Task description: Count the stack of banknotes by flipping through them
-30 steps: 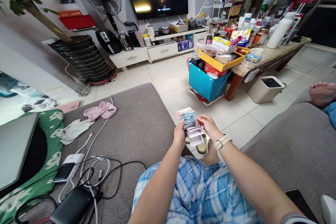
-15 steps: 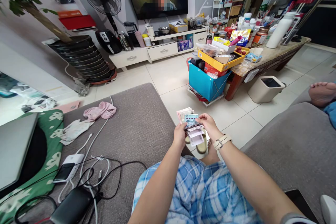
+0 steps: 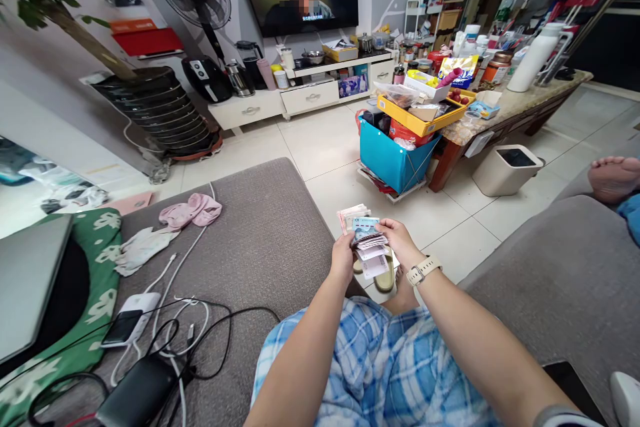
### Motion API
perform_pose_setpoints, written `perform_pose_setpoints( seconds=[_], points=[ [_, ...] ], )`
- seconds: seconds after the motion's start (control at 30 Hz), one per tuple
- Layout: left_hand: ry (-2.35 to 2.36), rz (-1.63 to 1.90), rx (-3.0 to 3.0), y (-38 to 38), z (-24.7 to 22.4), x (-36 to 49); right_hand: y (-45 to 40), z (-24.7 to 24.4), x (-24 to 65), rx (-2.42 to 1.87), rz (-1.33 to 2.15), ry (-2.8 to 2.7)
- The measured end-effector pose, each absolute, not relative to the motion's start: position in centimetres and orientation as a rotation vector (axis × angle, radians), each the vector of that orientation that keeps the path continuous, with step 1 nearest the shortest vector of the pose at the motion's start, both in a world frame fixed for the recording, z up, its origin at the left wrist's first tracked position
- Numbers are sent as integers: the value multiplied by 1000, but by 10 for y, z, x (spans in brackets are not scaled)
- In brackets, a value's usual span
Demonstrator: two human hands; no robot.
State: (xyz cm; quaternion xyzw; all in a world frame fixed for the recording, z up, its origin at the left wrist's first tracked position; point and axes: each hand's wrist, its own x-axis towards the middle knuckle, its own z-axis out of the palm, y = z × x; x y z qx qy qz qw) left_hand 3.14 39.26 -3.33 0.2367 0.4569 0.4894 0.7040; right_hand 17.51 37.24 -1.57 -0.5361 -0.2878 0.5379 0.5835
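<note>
A fanned bundle of banknotes is held between my two hands, above my lap and the tiled floor. A bluish note lies on top, with pinkish notes behind it and pale purple ones hanging below. My left hand grips the bundle's left edge, thumb on top. My right hand pinches the right edge near the bluish note. The fingers under the notes are hidden. Below the notes, a sandal shows beside my foot.
Left, a grey sofa bears cables, a power bank, cloths and a laptop. Ahead stand a blue bin, a cluttered table and a waste bin. Another person's foot rests at right.
The banknotes have shifted slightly in my hands, and the edges of the stack below the bluish note look more spread. Both hands remain nearly in place.
</note>
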Motion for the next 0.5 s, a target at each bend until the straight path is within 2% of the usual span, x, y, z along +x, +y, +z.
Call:
perform_pose_setpoints(
  seconds=[0.5],
  points=[
    [1048, 1091, 473, 399, -46, 32, 371, -9, 173, -1208, 1312, -647]
  ],
)
